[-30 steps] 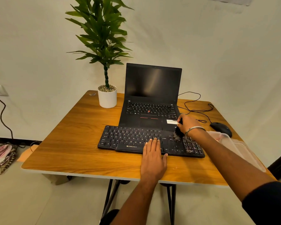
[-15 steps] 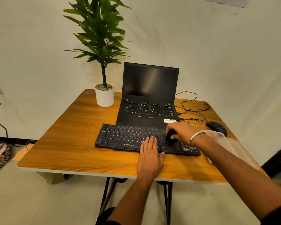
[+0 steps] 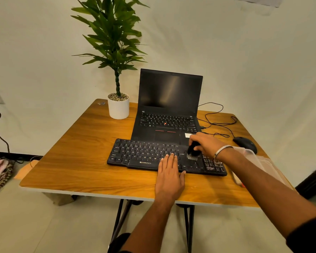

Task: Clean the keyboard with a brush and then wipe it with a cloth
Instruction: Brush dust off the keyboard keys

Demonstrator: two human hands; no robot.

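Note:
A black external keyboard (image 3: 140, 154) lies on the wooden table (image 3: 77, 161) in front of an open laptop. My right hand (image 3: 205, 144) grips a small black brush (image 3: 192, 152). Its pale bristles touch the keys between the main block and the number pad. My left hand (image 3: 169, 172) lies flat with straight fingers on the keyboard's front edge, near the middle. No cloth on the table can be made out for certain.
The black laptop (image 3: 169, 110) stands open behind the keyboard. A potted plant (image 3: 118, 105) is at the back left. A black mouse (image 3: 244, 144) and its cable lie at the back right. A clear plastic container (image 3: 259, 161) sits at the right edge, under my right forearm.
My right hand has swept the brush across the right part of the keyboard, first leftward, then back a little to the right. My left hand stays flat on the front edge.

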